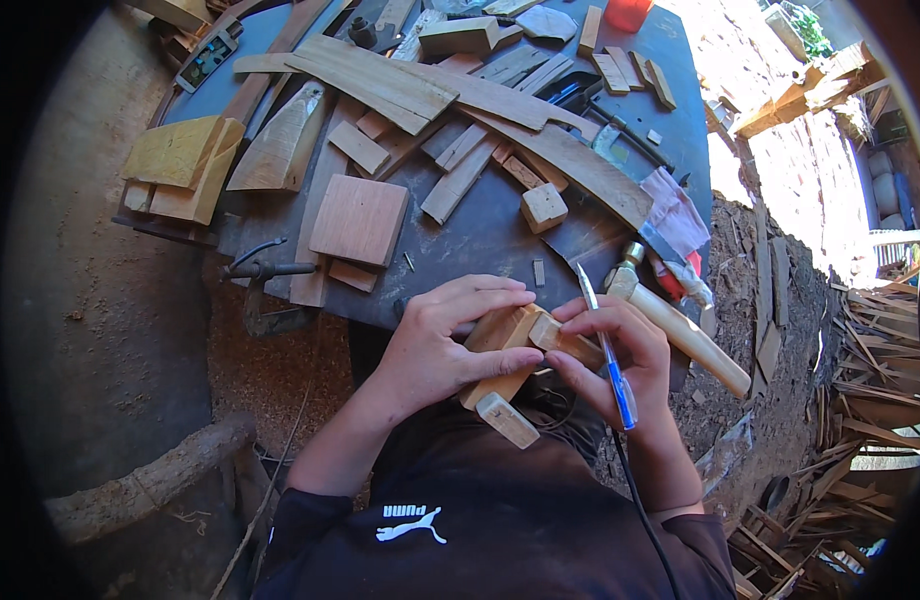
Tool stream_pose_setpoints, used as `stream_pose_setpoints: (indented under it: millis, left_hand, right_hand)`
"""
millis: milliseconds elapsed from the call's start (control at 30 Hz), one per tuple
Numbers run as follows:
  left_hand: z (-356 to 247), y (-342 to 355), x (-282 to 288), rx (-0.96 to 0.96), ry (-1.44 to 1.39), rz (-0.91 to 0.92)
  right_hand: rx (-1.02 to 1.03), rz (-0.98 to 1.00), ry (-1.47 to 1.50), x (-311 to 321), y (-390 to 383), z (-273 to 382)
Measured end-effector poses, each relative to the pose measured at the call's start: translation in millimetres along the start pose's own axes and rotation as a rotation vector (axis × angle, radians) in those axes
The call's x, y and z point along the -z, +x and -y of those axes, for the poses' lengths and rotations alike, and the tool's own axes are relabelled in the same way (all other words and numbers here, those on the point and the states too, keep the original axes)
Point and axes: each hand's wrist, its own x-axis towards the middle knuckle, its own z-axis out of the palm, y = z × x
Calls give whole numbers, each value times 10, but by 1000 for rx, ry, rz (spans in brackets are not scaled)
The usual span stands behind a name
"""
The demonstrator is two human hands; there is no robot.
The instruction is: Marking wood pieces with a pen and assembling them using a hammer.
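At the near edge of the table, my left hand is closed round a wooden block, thumb on its near face and fingers over its far side. A short pale wooden piece sticks out from the block toward me. My right hand holds a slim pen-like tool, its blue end toward me and its pale, narrow tip pointing away. Those same fingertips also rest on a second wooden piece that meets the block on the right. Where these pieces join is partly hidden by my fingers.
A mallet-like tool with a pale handle lies right of my right hand. Offcuts, a square wooden block and long boards cover the dark table. A clamp grips its left edge. A black cable runs past my right forearm.
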Motion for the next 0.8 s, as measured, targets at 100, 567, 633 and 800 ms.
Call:
stream_pose_setpoints:
  millis: [100, 567, 633, 800]
  left_hand:
    - [-6, -4, -14, 5, -11, -11]
    - [14, -26, -11, 10, 10, -4]
    - [16, -28, -17, 27, -2, -10]
    - [-5, -36, -32, 103, -88, -21]
  right_hand:
    - [-14, 1, 11, 0, -3, 5]
    - [-158, 45, 156, 28, -3, 64]
    - [-262, 19, 225, 24, -15, 80]
    - [-280, 67, 164, 59, -42, 28]
